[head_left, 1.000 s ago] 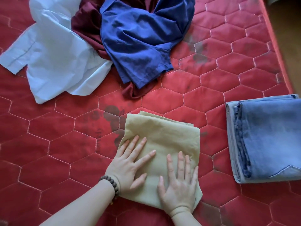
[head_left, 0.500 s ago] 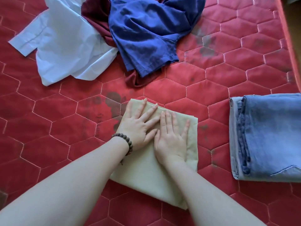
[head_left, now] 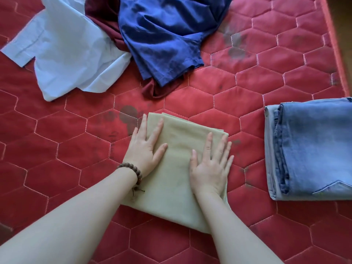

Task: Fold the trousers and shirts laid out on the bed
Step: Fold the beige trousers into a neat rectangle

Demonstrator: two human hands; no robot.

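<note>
Both hands lie flat, fingers straight, on the folded beige garment (head_left: 177, 168), which rests on the red quilted bed (head_left: 57, 149). The left hand (head_left: 145, 149) presses its left edge, and the right hand (head_left: 211, 166) presses its right edge, the two hands apart with bare cloth between them. A beaded bracelet (head_left: 133, 172) circles the left wrist. Right of the right hand sit folded jeans (head_left: 312, 149). Beyond the fingertips lie unfolded clothes (loosely heaped): a white shirt (head_left: 66, 50), a blue shirt (head_left: 165, 35) and a maroon garment (head_left: 102, 18) under them.

folded jeans (head_left: 314, 147) cut off rightward
</note>
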